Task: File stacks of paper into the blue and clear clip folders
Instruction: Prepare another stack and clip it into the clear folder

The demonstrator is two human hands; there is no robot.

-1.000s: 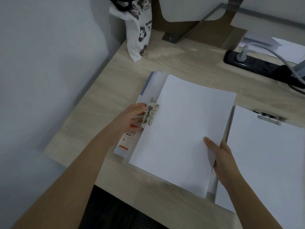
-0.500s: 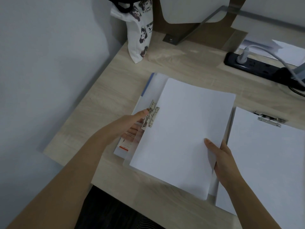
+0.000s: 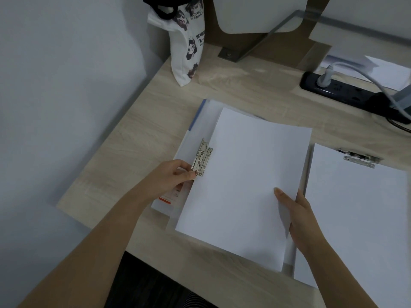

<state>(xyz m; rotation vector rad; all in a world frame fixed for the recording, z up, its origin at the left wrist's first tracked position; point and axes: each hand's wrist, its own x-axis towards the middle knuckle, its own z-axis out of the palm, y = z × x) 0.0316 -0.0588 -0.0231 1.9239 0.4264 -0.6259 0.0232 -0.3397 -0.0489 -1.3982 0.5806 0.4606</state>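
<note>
A white paper stack (image 3: 242,183) lies tilted on an open clip folder with a blue spine (image 3: 196,115) in the middle of the desk. Its metal clip (image 3: 202,157) sits at the stack's left edge. My left hand (image 3: 171,176) pinches the clip's lower end with curled fingers. At the stack's right edge, my right hand (image 3: 295,216) grips the paper, thumb on top. To the right lies a second folder (image 3: 358,218) covered by white paper, held by a metal clip (image 3: 359,157) at its top.
A printed tote bag (image 3: 186,41) stands at the back left by the wall. A black power strip (image 3: 347,93) with a plugged cable lies at the back right. A metal bracket (image 3: 229,54) is fixed to the desk (image 3: 138,138).
My left hand slid down along the clip and now pinches its lower end. The view moved slightly; the right hand still holds the paper's edge.
</note>
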